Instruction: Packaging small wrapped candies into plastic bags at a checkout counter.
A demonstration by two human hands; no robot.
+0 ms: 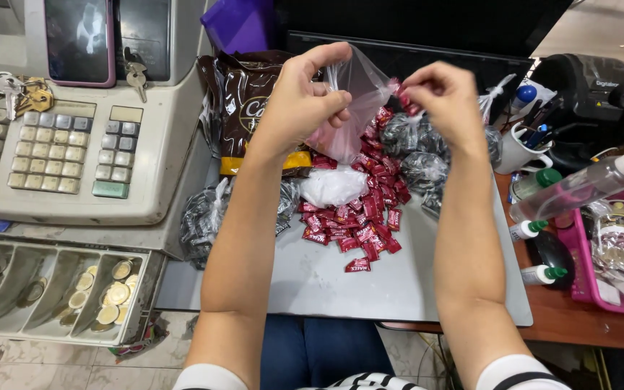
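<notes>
- Clear plastic bag [352, 108]: held up above the heap of red-wrapped candies [359, 217], between both hands. Thin, limp film; judged very light, soft and slippery, liable to collapse unless its mouth is kept apart. Best taken at the top rim, where it is gripped now.
- Left hand [301, 97]: fingers curled, thumb and fingertips pinching the bag's left rim.
- Right hand [445, 97]: fingertips pressed together, pinching a red candy [404, 101] at the bag's right rim; whether it also holds the film cannot be told.
- Bag contents: reddish shapes show through the lower part, seemingly a few candies; count unclear.
- Heap of red-wrapped candies: loose on the grey board [341, 282], directly below the bag. Small, light, slick wrappers; likely to slide and scatter.
- White bag [334, 186]: tied, lying at the heap's left edge; contents not visible.
- Small knotted bags of dark sweets [417, 148]: behind and right of the heap; more [207, 213] to its left.
- Brown candy packet [243, 101]: behind-left of the heap, opened, sagging.
- Cash register [74, 137]: far left of the heap; its coin drawer [59, 289] open, compartments holding coins.
- White mug [525, 144]: right of the heap, holding pens.
- Pink tray [586, 282]: far right, holding wrapped goods.
</notes>
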